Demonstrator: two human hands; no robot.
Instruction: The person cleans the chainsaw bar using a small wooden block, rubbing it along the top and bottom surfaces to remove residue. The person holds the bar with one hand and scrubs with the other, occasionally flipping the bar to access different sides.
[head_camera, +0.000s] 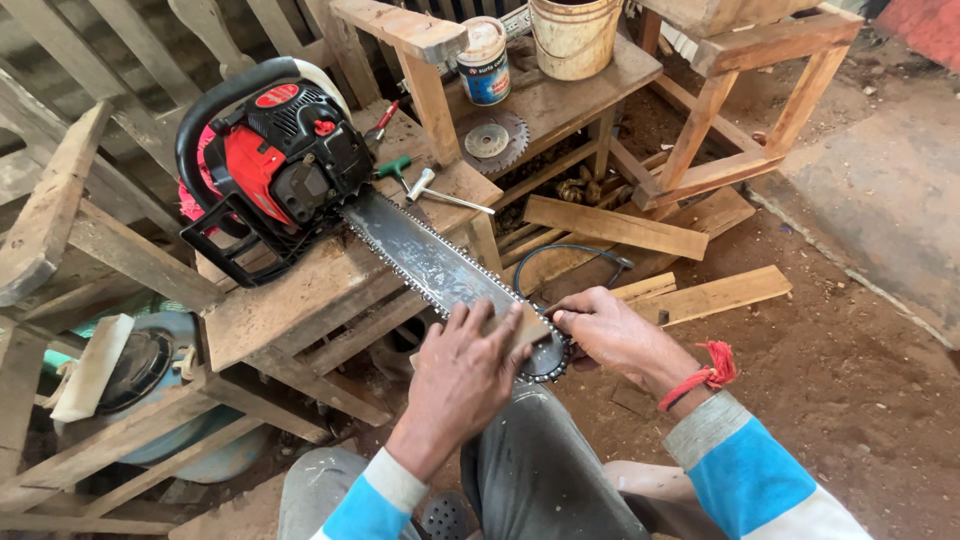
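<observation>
A red and black chainsaw (275, 165) rests on a rough wooden bench (300, 300), its long grey guide bar (430, 265) pointing toward me. My left hand (462, 375) lies flat on the bar's near end, pressing it down. At the bar's tip, my right hand (610, 335) pinches the saw chain (548, 362) where it curves around the nose. A red thread bracelet (705, 375) circles my right wrist. My knees in grey trousers sit below the bar.
A circular saw blade (488, 140), a wrench (445, 195) and a small tin can (484, 62) lie on a wooden table behind, with a cream bucket (573, 35). Loose planks (615, 225) and a wooden frame (745, 110) sit on the dirt floor. A blue drum (150, 380) stands at the left.
</observation>
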